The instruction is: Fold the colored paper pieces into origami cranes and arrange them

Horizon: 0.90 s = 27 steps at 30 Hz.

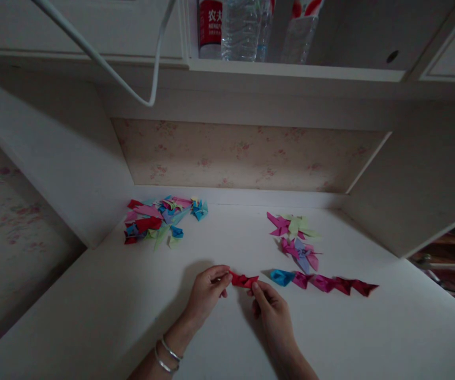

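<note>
Fingers of my left hand (207, 293) and right hand (275, 310) are nearly closed, pinching a red boat (243, 281) by its ends over the middle of the surface (227, 345). A boat row (323, 283) runs toward the right edge; a paper pile (148, 222) sits by the back left corner. Uneven tugging could tear the red boat; drifting right knuckles could skew the row.

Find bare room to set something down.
Bare white tabletop: between the multicoloured folded-paper pile and pink-green-lilac paper cluster, left of the left hand, and in front of the blue, pink and red paper row, right of the right hand. Crowded: the pile, the cluster.
</note>
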Tool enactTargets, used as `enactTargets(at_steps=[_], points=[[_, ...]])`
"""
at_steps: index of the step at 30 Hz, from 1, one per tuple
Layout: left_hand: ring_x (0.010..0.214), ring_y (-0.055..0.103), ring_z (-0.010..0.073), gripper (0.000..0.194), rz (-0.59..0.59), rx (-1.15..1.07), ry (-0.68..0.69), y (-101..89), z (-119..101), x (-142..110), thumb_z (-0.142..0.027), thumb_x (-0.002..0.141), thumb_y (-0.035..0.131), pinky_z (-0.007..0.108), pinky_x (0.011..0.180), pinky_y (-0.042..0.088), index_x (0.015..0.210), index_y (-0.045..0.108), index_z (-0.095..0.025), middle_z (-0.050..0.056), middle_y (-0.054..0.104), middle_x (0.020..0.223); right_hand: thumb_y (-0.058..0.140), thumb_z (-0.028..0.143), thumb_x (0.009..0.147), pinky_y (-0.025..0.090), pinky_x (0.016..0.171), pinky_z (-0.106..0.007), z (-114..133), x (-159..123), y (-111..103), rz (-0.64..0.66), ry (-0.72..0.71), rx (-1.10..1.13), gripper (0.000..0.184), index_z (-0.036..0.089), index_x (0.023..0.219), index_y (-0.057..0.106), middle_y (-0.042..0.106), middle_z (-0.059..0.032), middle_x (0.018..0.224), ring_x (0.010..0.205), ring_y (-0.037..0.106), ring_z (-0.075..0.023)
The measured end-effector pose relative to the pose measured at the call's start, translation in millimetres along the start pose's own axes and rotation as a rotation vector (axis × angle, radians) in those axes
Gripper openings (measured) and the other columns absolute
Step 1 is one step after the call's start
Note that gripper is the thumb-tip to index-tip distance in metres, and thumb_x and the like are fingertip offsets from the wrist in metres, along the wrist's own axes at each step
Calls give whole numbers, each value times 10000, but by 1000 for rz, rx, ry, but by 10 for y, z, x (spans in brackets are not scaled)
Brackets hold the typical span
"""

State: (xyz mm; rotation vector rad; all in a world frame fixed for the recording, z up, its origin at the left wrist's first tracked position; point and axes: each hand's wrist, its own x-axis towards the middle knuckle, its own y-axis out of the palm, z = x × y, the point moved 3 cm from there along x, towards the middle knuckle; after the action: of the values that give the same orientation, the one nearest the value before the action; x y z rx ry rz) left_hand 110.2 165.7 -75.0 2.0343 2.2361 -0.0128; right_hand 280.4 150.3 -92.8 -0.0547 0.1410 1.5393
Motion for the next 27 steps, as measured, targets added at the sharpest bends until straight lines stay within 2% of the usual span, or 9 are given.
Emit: enactTargets(at_steps=[3, 9, 15, 21, 27], points=[[496, 531, 86, 464, 20, 21, 2, 4, 12, -4, -411, 720, 689, 219, 465, 422, 1072, 646, -110, 114, 697, 931, 586, 557, 792, 291, 448, -233, -20, 9, -9, 3, 4, 18, 395, 166, 837, 629, 485, 42, 514, 463, 404, -110], [536, 533, 99, 441, 71, 70, 3, 7, 21, -10, -406, 741, 674, 220, 489, 421, 1067, 664, -109, 119, 695, 939, 582, 537, 805, 297, 442, -226, -41, 16, -14, 9, -18, 38, 386, 156, 838, 632, 531, 20, 587, 470, 409, -99], [545, 525, 102, 374, 229, 142, 37, 51, -21, -65, -416, 788, 617, 208, 492, 398, 1004, 705, -124, 86, 695, 852, 577, 554, 795, 327, 449, -226, -23, 4, -11, 1, -33, 7, 442, 135, 919, 645, 563, -11, 671, 491, 439, -105], [545, 539, 110, 347, 209, 192, 64, 56, 19, -59, -402, 797, 602, 215, 503, 407, 968, 713, -121, 87, 697, 845, 554, 557, 812, 332, 455, -226, 11, -51, 3, 12, -47, -41, 444, 144, 939, 656, 569, -10, 659, 493, 436, -108], [558, 551, 132, 345, 232, 253, 111, 104, -2, -105, -428, 801, 582, 225, 523, 429, 922, 728, -140, 75, 698, 798, 624, 564, 743, 336, 447, -222, 10, -129, -107, -107, -69, -9, 510, 158, 1049, 665, 594, -14, 657, 507, 446, -116]])
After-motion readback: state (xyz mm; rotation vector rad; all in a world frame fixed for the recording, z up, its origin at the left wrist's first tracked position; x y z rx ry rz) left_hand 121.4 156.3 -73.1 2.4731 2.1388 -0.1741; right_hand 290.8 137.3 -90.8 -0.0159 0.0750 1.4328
